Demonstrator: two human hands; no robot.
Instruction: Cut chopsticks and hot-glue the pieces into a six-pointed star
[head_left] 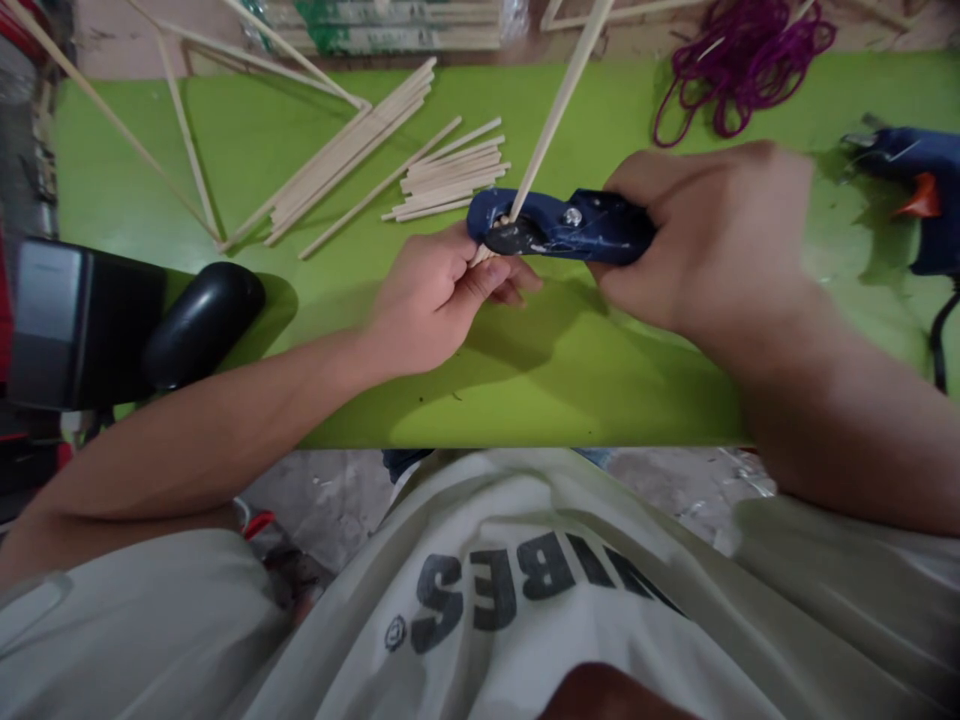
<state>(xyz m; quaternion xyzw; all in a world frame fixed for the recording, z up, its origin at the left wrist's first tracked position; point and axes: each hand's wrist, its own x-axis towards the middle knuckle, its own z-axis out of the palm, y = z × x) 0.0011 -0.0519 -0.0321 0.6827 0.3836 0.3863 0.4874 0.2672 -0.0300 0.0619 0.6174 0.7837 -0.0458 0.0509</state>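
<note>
My right hand (697, 230) is wrapped round the handles of a dark blue cutting tool (600, 225), whose head points left. A long wooden stick (559, 105) rises from the tool's jaws and leans up to the right. Just below the jaws, my left hand (435, 295) pinches several short wooden sticks (484, 257), their lower parts hidden by the fingers. Beyond my left hand, short cut sticks (454, 175) lie in a loose pile on the green table (525, 400), with a bundle of longer sticks (349, 150) to their left.
A black box (82, 320) and a black mouse-shaped object (204, 325) sit at the left. Joined stick frames (184, 130) stand at the back left. Purple cord (742, 65) lies at the back right, near a blue glue gun (922, 185). Wrapped sticks (390, 25) are behind the table.
</note>
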